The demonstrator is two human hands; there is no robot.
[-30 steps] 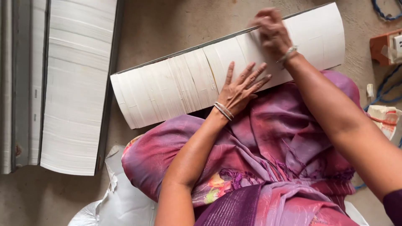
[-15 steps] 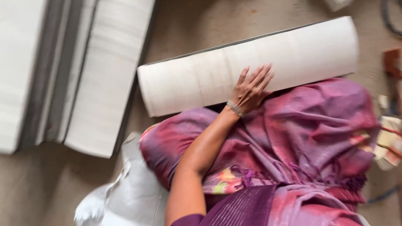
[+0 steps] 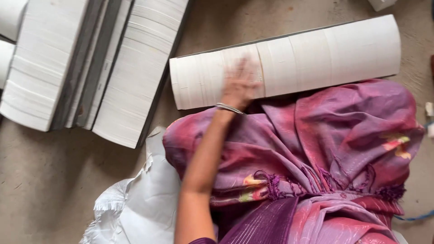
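Note:
A long thick stack of white paper sheets [image 3: 316,56] lies on the floor, resting against my lap in pink and purple cloth [image 3: 316,144]. My left hand [image 3: 239,83], blurred with motion and wearing thin bangles at the wrist, lies flat with fingers spread on the left part of the stack. It grips nothing. My right hand is out of view.
Several tall stacks of white paper [image 3: 131,72] with grey board edges lie at the upper left on the concrete floor [image 3: 54,180]. A crumpled white bag [image 3: 140,208] sits by my left knee. A blue cord [image 3: 413,218] shows at the right edge.
My right hand has left the top of the stack and gone out of view. My left hand slid leftward along the stack. The view shifted left, bringing more of the paper stacks into sight.

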